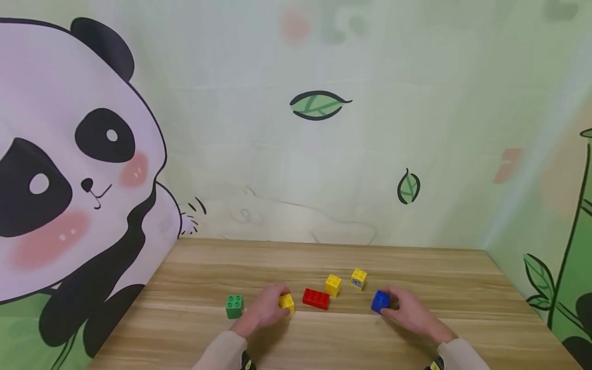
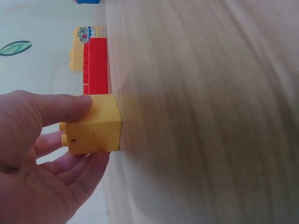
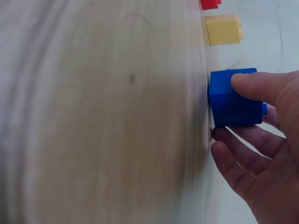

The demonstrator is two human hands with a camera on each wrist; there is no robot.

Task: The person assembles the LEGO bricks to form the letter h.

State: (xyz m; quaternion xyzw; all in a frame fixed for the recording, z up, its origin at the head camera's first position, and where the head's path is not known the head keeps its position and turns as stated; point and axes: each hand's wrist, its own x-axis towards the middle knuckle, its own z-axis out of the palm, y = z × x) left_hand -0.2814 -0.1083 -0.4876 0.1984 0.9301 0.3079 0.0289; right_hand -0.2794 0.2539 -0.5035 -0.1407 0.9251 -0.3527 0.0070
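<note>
Yellow brick and blue brick are well apart over the table, with the red brick between them. The left hand pinches the first, the right hand the second, thumb and fingers narrowed to each brick's width. Whether either base touches down, I cannot tell. Both look like light, stiff, smooth plastic, hard to break but likely to twist in a loose pinch; flat opposite sides, low enough to leave the studs free, should give the surest hold.
</note>
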